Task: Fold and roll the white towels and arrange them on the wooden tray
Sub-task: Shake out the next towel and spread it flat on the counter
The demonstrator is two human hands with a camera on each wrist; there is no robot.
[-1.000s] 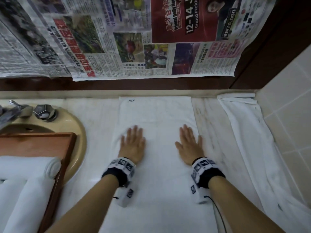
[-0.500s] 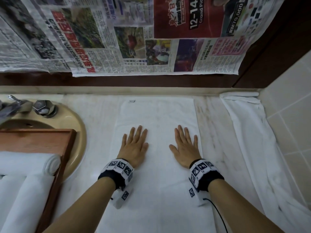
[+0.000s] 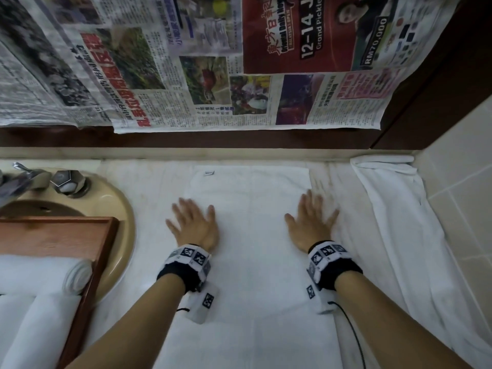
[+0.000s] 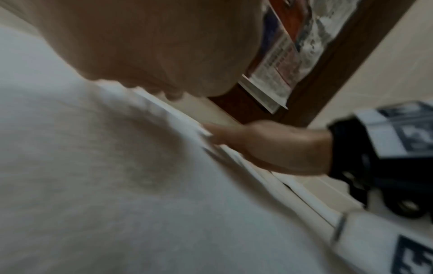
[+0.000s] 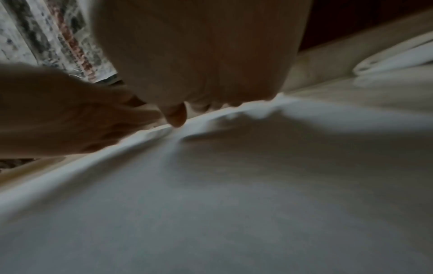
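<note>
A: Where is the towel being worked on?

B: The folded white towel [image 3: 253, 262] lies flat in the middle of the tabletop [image 3: 149, 262], a long strip running from 12 o'clock to 6 o'clock, with a small tag near its far left corner.

A: And the hands?

B: Both lie palm down on it with fingers straight and spread, gripping nothing. The left hand [image 3: 193, 225] sits at the towel's 9 o'clock edge, the right hand [image 3: 310, 225] at its 3 o'clock edge, fingertips reaching onto the bare marble. Both forearms come in from 6 o'clock, angled inward, each with a black wrist band carrying printed markers. The fingers are blurred.

A: Do the wrist views add anything?

B: From the left wrist, the right hand [image 4: 269, 146] shows flat on the cloth's edge. From the right wrist, the left hand [image 5: 70, 111] rests on the opposite edge.

A: What lies around it?

B: At 8 o'clock a wooden tray [image 3: 87, 275] holds rolled towels [image 3: 40, 272] and sits over the beige sink [image 3: 117, 209]. The tap [image 3: 24, 177] is at 10 o'clock. A loose towel [image 3: 399, 222] drapes along the tiled wall at 3 o'clock. Newspaper sheets [image 3: 186, 62] hang at 12 o'clock.
</note>
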